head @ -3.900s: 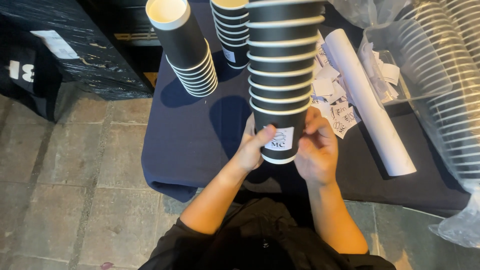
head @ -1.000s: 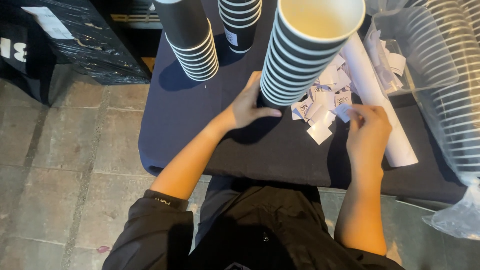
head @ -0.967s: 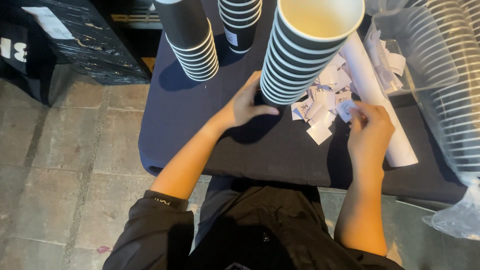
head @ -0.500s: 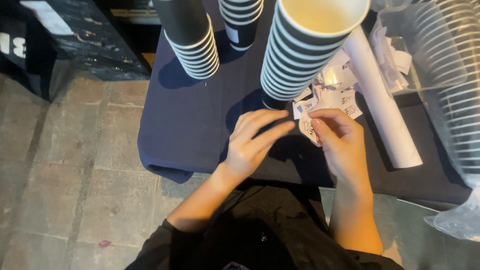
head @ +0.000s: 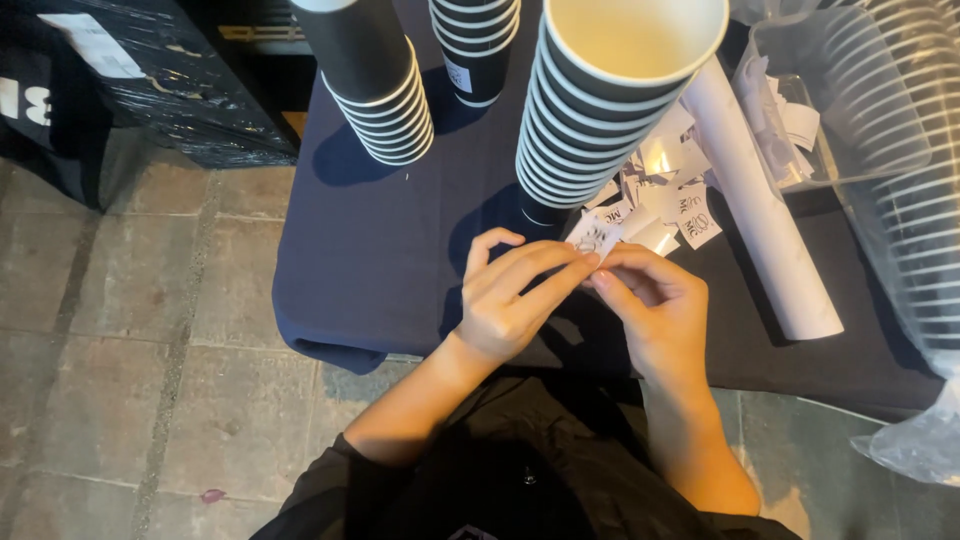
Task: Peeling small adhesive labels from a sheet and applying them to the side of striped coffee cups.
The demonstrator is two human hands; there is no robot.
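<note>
White sticker [head: 592,236] pinched between my left hand [head: 510,295] and right hand [head: 650,300], both grips clamped on it; I judge peeling's underway, with the black cup stack [head: 600,110] at twelve o'clock on the counter [head: 380,250].

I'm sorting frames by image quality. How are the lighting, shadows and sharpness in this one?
Head view: dim, with light from above; the cup stacks cast dark shadows on the tablecloth; the hands and sticker are fairly sharp; glare on the plastic sleeve; the nearest stack bulges towards the lens from wide-angle distortion.
</note>
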